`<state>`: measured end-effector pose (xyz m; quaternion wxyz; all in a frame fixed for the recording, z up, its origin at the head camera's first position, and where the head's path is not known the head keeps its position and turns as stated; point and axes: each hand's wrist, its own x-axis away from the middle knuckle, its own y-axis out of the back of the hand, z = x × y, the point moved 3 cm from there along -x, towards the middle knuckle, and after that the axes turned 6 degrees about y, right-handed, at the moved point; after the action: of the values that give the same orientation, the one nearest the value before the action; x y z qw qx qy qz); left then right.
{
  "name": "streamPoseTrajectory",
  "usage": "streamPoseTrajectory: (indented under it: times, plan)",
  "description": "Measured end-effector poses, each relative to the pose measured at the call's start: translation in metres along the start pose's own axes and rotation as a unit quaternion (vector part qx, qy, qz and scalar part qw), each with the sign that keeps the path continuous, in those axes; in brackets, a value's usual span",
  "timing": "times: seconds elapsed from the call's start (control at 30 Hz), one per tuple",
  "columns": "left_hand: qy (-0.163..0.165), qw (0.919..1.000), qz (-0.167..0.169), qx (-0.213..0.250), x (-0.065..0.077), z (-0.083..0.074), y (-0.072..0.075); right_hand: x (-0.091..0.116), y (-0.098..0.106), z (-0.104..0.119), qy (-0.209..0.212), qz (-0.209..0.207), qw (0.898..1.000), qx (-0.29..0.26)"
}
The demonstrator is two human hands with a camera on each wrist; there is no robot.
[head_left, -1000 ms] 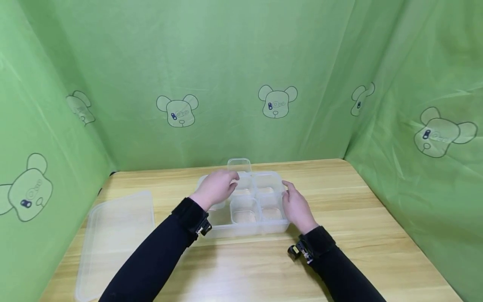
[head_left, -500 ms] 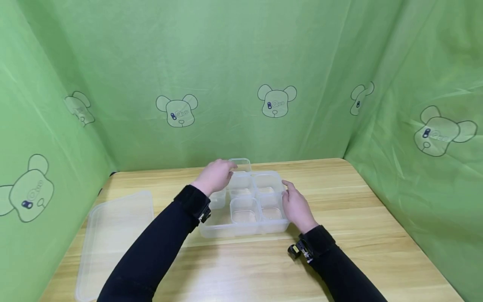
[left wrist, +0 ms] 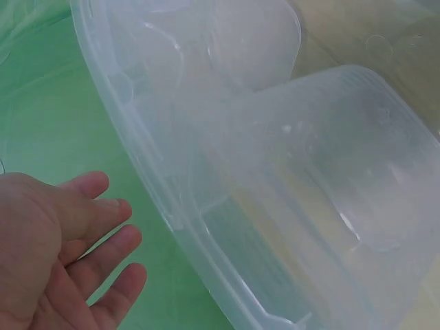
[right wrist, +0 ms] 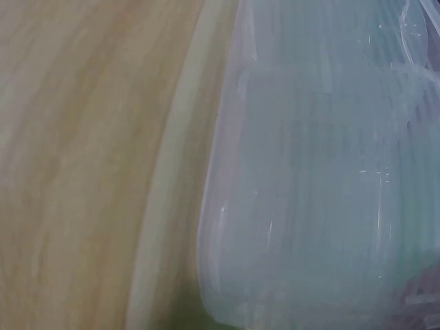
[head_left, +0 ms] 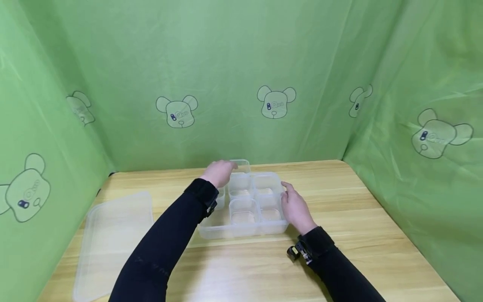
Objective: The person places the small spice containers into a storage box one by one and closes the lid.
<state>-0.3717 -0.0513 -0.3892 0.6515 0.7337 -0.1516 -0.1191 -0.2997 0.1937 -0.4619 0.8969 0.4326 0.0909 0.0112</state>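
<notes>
A clear plastic storage box sits on the wooden table with several small square clear cups inside. Its front left part shows a bare floor, and one cup at the left is partly hidden by my left arm. My left hand is at the back of the box, fingertips overlapping a small clear container behind the rim. In the left wrist view, the fingers are loosely bent outside the box wall with nothing visible between them. My right hand rests along the box's right side, fingers extended at the rim.
A large translucent lid lies flat at the table's left. Green cloth with bear-head prints encloses the back and both sides. The wooden table extends right of the box.
My left hand has moved from over the cups to the back of the box, beside the small container. The right hand stays at the box's right side.
</notes>
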Motion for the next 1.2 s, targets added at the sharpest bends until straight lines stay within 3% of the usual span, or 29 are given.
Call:
streamPoseTrajectory:
  times: [0.3, 0.57, 0.7, 0.77, 0.97, 1.2]
  plan:
    - [0.010, 0.9995, 0.029, -0.013, -0.007, -0.001, -0.013, 0.002, 0.000, 0.002, -0.005, 0.001, 1.000, 0.004]
    - [0.032, 0.9972, 0.066, 0.015, -0.013, 0.004, -0.018, 0.001, -0.001, 0.002, -0.003, -0.010, 1.000, 0.005]
    - [0.031, 0.9977, 0.056, 0.021, -0.011, 0.007, -0.016, -0.001, -0.002, 0.002, -0.004, -0.011, 1.000, 0.004]
    - [0.019, 0.9991, 0.034, 0.015, -0.011, 0.008, -0.017, -0.001, -0.002, 0.002, -0.005, -0.010, 1.000, 0.004]
    - [0.010, 0.9997, 0.007, -0.020, -0.002, 0.007, -0.010, 0.000, -0.002, 0.003, -0.004, -0.013, 1.000, 0.006]
    - [-0.001, 0.9964, -0.052, -0.067, -0.003, 0.018, -0.015, 0.002, -0.001, 0.003, -0.003, -0.015, 1.000, 0.006]
